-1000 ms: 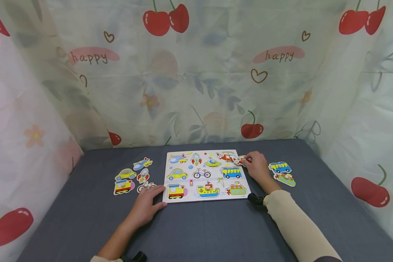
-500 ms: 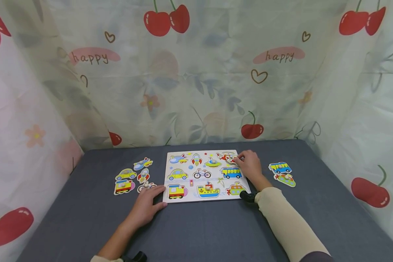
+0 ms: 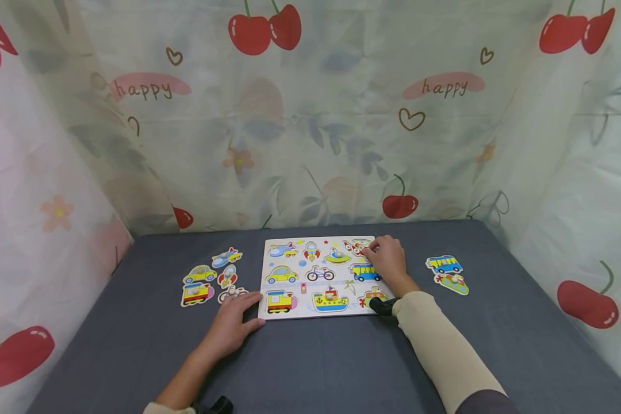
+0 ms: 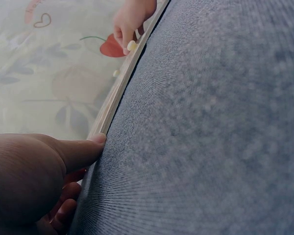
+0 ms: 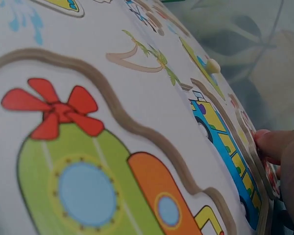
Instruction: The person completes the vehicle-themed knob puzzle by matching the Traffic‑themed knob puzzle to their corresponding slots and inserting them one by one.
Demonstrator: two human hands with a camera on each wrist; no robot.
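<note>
A white vehicle puzzle board (image 3: pixel 300 286) lies on the grey tabletop. My right hand (image 3: pixel 388 260) pinches a red-and-white helicopter puzzle piece (image 3: pixel 356 247) over the helicopter recess at the board's far right corner. In the right wrist view its fingertips are low against the helicopter piece (image 5: pixel 270 175), just beyond the printed bus (image 5: pixel 229 152). My left hand (image 3: pixel 233 325) rests against the board's near left corner, thumb extended to the front edge. The left wrist view has the thumb (image 4: pixel 83 151) touching the board's edge (image 4: pixel 112 100). Knobbed flying saucer (image 3: pixel 337 256) and boat (image 3: pixel 330 299) pieces sit in the board.
Left of the board lie loose pieces: a plane (image 3: pixel 226 257), a car (image 3: pixel 199 274), a rocket (image 3: pixel 227 276), a train (image 3: pixel 196 294) and a bicycle (image 3: pixel 230 292) partly behind my left hand. At right lie a bus (image 3: pixel 444 264) and a submarine (image 3: pixel 451 283). A printed curtain (image 3: pixel 310 144) surrounds the table.
My right hand has moved left with the helicopter piece, from beside the board's right edge onto the helicopter recess. My left hand has stayed at the board's corner.
</note>
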